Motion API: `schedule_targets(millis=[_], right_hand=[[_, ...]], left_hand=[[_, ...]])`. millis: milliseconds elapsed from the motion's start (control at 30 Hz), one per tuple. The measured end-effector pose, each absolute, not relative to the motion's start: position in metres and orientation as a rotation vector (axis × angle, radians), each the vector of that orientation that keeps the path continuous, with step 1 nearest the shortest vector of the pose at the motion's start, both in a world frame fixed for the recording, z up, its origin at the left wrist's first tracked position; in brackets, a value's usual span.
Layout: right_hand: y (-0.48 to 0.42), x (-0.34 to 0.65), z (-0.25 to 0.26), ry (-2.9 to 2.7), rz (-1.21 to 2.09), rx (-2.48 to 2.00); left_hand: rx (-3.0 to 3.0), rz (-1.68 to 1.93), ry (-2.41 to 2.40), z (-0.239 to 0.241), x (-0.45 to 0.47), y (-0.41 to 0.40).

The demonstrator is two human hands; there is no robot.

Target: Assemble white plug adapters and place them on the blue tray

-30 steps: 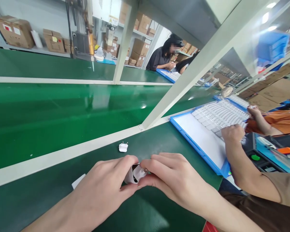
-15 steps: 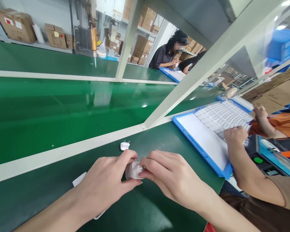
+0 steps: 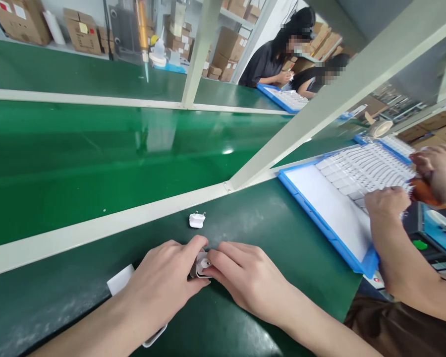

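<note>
A small white charger plug (image 3: 200, 267) is held low over the green bench, partly hidden by fingers. My left hand (image 3: 163, 277) is closed around its body from the left, thumb and fingers on opposite sides. From the right, my right hand (image 3: 247, 275) pinches its pin end, where a bit of metal pin shows. Just beyond my hands, a separate white two-pin plug piece (image 3: 196, 220) rests on the bench with its pins upward. A flat white piece (image 3: 120, 280) lies beside my left wrist, partly covered. Below that forearm the rounded edge of a white object (image 3: 155, 336) peeks out.
To the right stands a blue tray (image 3: 312, 213) with rows of white parts, a co-worker's hand (image 3: 388, 201) over it. A slanted metal post (image 3: 282, 144) rises from the bench rail (image 3: 96, 225). Beyond runs a green belt (image 3: 78, 163). Other people sit across it.
The charger plug has turned in my fingers, and its end face shows more now. My right hand has shifted slightly left and down. The view has tilted downward and moved left.
</note>
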State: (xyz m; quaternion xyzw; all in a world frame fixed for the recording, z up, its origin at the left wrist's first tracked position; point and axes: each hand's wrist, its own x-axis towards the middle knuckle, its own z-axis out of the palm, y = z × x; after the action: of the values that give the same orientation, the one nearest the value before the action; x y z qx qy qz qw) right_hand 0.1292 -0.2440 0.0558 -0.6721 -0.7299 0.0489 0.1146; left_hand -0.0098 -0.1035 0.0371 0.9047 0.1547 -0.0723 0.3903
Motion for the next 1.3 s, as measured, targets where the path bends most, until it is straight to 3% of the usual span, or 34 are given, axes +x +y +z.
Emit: schedule_targets(millis=[567,933,1200,1300], right_hand=[[-0.24,0.128,0.06,-2.176,0.226,-1.915],[-0.246,0.124,0.04,-2.19,-0.06,-1.884],[-0.251,0.141,0.051,-1.891,0.448,-1.924],[-0.274,0.194,0.079,-1.58,0.356,-2.171]], left_hand=[[2.329,-0.168,0.361,0.021,-0.009,-0.102],[2.335,-0.247,0.394,0.028,-0.005,-0.101],[2.16,-0.256,0.409,0.034,-0.013,-0.099],[2.077,-0.304,0.429,0.046,-0.023,-0.092]])
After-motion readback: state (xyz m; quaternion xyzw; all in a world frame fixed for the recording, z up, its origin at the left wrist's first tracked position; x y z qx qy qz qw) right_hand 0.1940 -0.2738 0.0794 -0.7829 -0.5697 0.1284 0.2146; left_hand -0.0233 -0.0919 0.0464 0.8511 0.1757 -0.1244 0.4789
